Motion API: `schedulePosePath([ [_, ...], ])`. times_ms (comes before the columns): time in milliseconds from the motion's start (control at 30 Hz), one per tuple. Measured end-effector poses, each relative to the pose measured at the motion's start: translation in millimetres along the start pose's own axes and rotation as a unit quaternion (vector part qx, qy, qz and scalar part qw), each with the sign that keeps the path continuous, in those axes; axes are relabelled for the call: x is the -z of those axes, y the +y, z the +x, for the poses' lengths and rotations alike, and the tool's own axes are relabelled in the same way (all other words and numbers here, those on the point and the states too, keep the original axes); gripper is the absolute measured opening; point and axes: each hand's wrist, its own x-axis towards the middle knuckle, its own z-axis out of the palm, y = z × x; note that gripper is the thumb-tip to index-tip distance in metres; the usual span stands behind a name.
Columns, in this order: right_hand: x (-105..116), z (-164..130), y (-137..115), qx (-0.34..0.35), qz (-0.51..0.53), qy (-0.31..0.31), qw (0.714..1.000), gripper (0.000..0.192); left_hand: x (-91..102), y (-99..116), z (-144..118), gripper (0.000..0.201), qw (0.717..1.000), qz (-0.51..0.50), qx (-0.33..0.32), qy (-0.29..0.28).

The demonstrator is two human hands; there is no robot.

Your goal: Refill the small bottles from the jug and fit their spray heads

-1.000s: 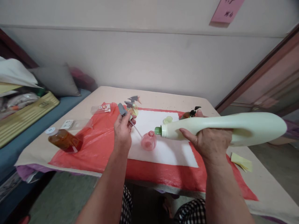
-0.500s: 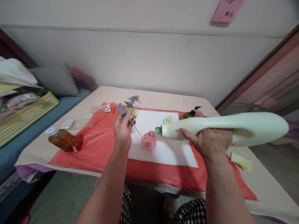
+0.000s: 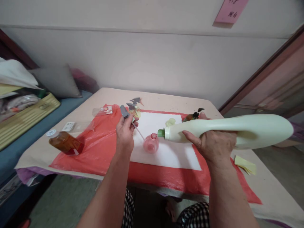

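Observation:
My right hand [image 3: 215,144] grips a large pale green jug [image 3: 263,129] by its handle, tipped nearly level. Its green spout [image 3: 161,133] points left, right at the mouth of a clear pinkish bottle [image 3: 151,145]; a thin stream seems to run between them. The small bottle stands upright on a white sheet [image 3: 171,160]. In my left hand [image 3: 125,133] is a grey spray trigger head [image 3: 123,111], pinched between fingers and thumb. Its thin dip tube [image 3: 138,131] slants down to the right, ending close beside the bottle.
On the red plastic sheet [image 3: 102,142] at left stands a brown-liquid bottle [image 3: 65,144]. Another spray bottle [image 3: 135,106] is behind my left hand, a dark pump bottle [image 3: 190,117] behind the jug. Pale round discs [image 3: 170,122] and folded yellow paper [image 3: 245,164] lie at right.

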Motion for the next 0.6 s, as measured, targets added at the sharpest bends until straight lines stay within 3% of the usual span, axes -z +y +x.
schedulePosePath([
  [200,2.3,0.0,-1.3,-0.022,0.028,-0.037,0.999,0.086,-0.3,-0.9,0.1,0.020,1.000,0.000,-0.003,-0.004],
  [600,3.9,2.3,-3.3,-0.029,0.032,-0.042,0.998,0.085,-0.6,-0.1,-0.5,0.019,1.000,0.001,0.001,0.001],
])
